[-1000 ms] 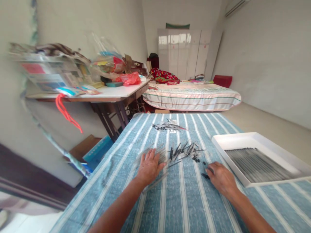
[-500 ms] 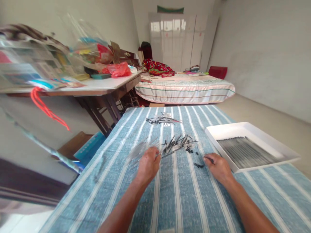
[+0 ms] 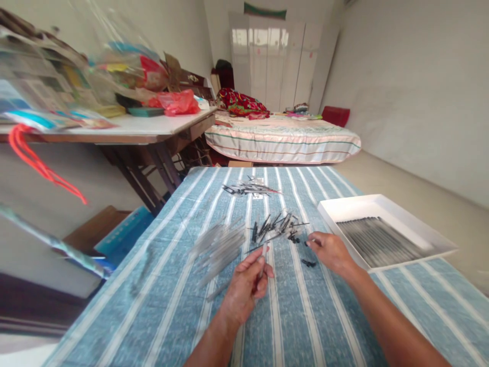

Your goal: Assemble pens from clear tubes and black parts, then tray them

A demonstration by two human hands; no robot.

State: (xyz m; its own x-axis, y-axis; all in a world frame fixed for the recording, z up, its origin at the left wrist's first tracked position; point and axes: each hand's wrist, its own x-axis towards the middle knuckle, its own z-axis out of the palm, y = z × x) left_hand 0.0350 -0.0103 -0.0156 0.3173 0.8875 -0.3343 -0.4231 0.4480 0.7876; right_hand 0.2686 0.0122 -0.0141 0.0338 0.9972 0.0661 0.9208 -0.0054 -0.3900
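Note:
My left hand (image 3: 248,283) is closed around a slim pale translucent tube (image 3: 264,251), like a pen barrel, which points up from its fingers. To the left of it lies a loose spread of similar clear grey tubes (image 3: 221,247), blurred. My right hand (image 3: 328,251) pinches at its fingertips a small black piece (image 3: 306,243), too small to make out well. Just beyond both hands is a pile of thin black parts (image 3: 277,225). A few short black pieces (image 3: 308,263) lie on the cloth below my right fingertips.
A white open box (image 3: 385,204) on the right holds a row of dark slim sticks (image 3: 378,237), like pens. Farther back lies another pile of thin sticks (image 3: 248,188). Striped blue cloth (image 3: 301,326) covers the table. A cluttered side table (image 3: 153,125) stands left, a bed (image 3: 282,137) behind.
My left hand has moved right and nearer, turned over, and now shows the pale tube upright. My right hand has shifted left and slightly up, towards the black parts. The view has turned slightly.

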